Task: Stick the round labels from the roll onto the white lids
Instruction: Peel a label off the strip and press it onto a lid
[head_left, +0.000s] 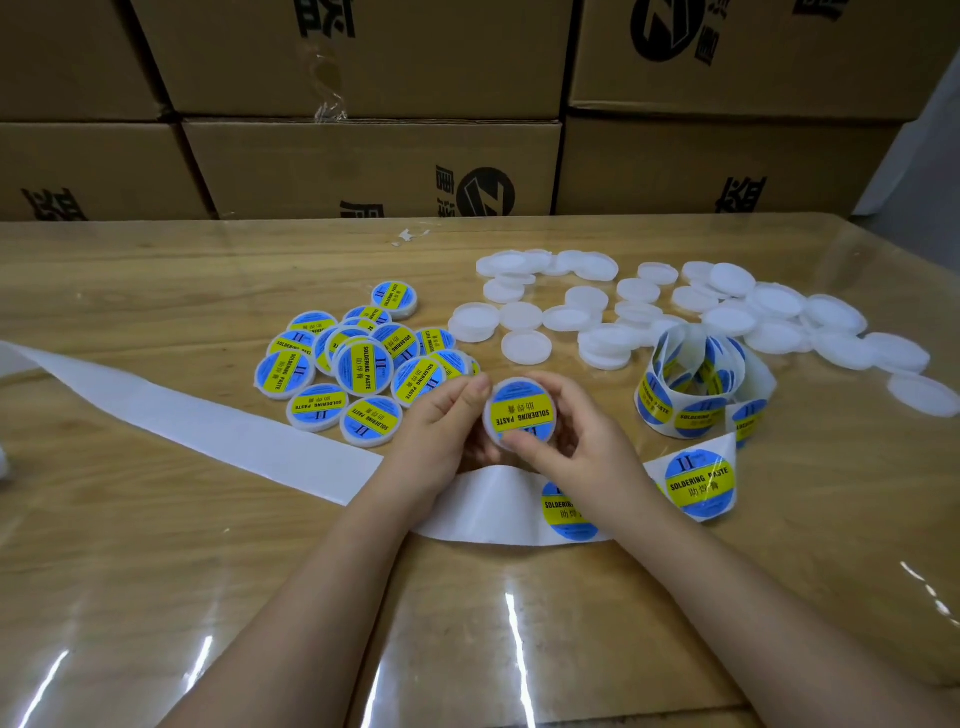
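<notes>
both hands are holding 1 white lid (521, 413) between them, just above the table (156, 545). the left hand (441, 423) is pinching its left edge with curled fingers and thumb. the right hand (576, 434) is curling round its right and lower rim, with the thumb lying on the near edge. the lid is wearing a blue and yellow round label reading "soldering paste" with chinese characters, upside down to the camera.

just beyond the left hand a heap of labelled lids (358, 364) is lying, all showing the same print. beyond the right hand, bare white lids (675, 312) are lying scattered. the label roll (696, 387) is standing loosely coiled near the right hand's far side. its backing strip (182, 415) is running under both wrists and off to the left. 1 unpeeled label (698, 483) on it is showing "soldering paste" beside the right wrist. cardboard boxes (363, 156) with black printing are standing stacked behind the table.
</notes>
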